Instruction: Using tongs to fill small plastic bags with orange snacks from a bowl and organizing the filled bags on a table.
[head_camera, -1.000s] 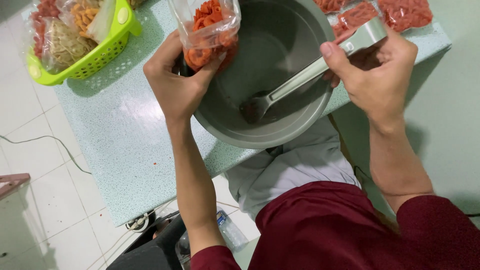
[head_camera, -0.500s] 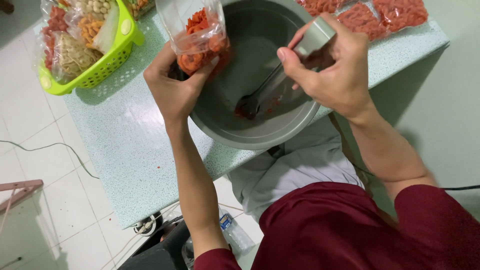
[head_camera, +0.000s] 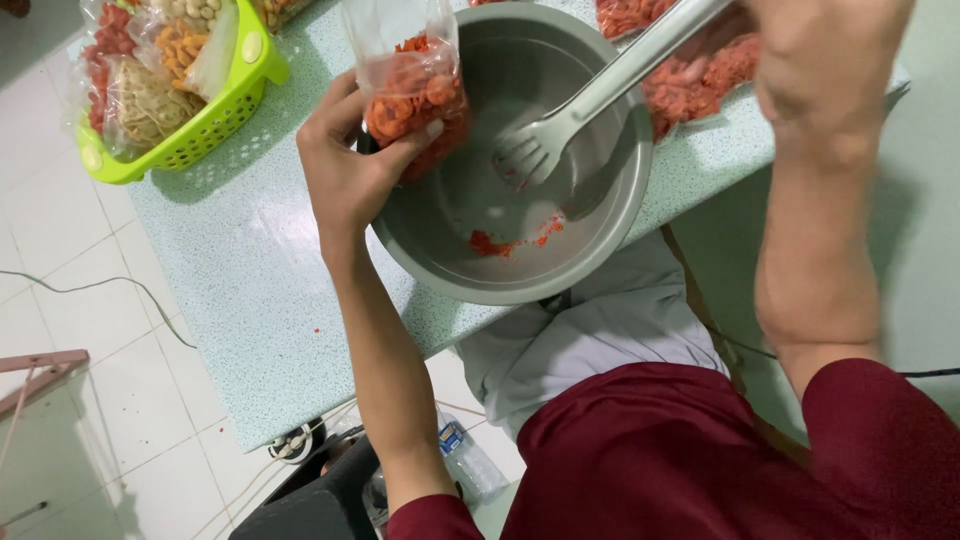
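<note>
My left hand (head_camera: 352, 170) grips a clear plastic bag of orange-red snack pieces (head_camera: 410, 85), held upright over the left rim of a grey metal bowl (head_camera: 590, 265). My right hand (head_camera: 825, 70) holds the handle of a grey slotted spatula (head_camera: 590, 110), raised above the bowl with its head pointing down and left. A few red crumbs (head_camera: 510, 240) lie on the bowl's bottom.
A lime green basket (head_camera: 215, 120) holding several bagged snacks stands at the table's far left. Filled bags of red snacks (head_camera: 700, 80) lie beyond the bowl at the right. The speckled light table (head_camera: 260, 300) ends near my lap. A plastic bottle (head_camera: 465, 460) lies on the floor below.
My right hand has lifted the spatula out of the bowl and swung up to the right. The bag in my left hand has stayed over the rim.
</note>
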